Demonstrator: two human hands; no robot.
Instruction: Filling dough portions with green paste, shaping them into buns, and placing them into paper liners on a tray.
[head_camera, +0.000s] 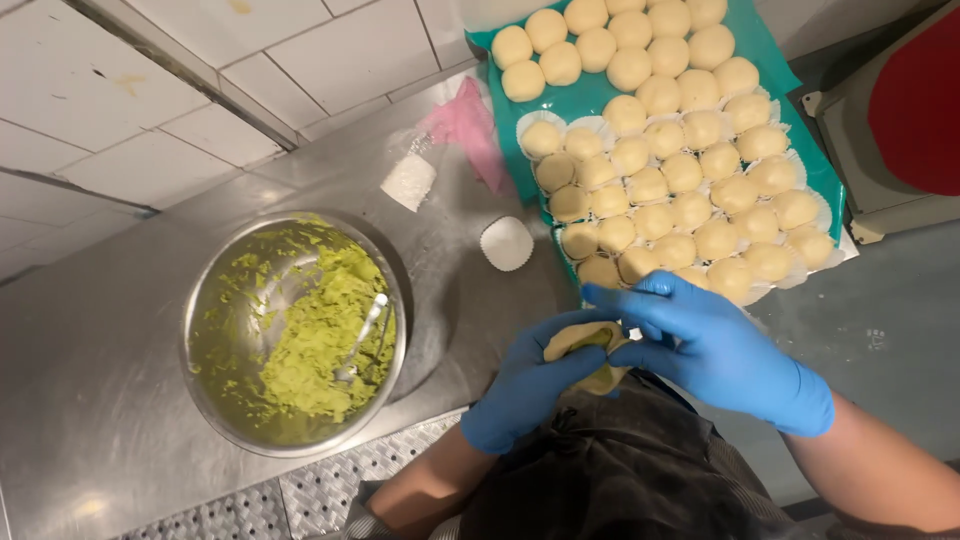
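At your eleven o'clock, a small clear plastic packet (409, 181) with white contents lies flat on the steel counter (110, 340), roughly square. Just beside it toward one o'clock sits a crumpled pink wrapper (468, 128), touching the edge of the teal tray (782, 70). You have no labels, signs or screens in view.

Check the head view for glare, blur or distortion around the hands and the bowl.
Head view: soft glare on the steel counter and the metal bowl rim; both gloved hands, left hand and right hand, and the dough piece look reasonably sharp; wall tile lines bow slightly, suggesting wide-angle distortion.
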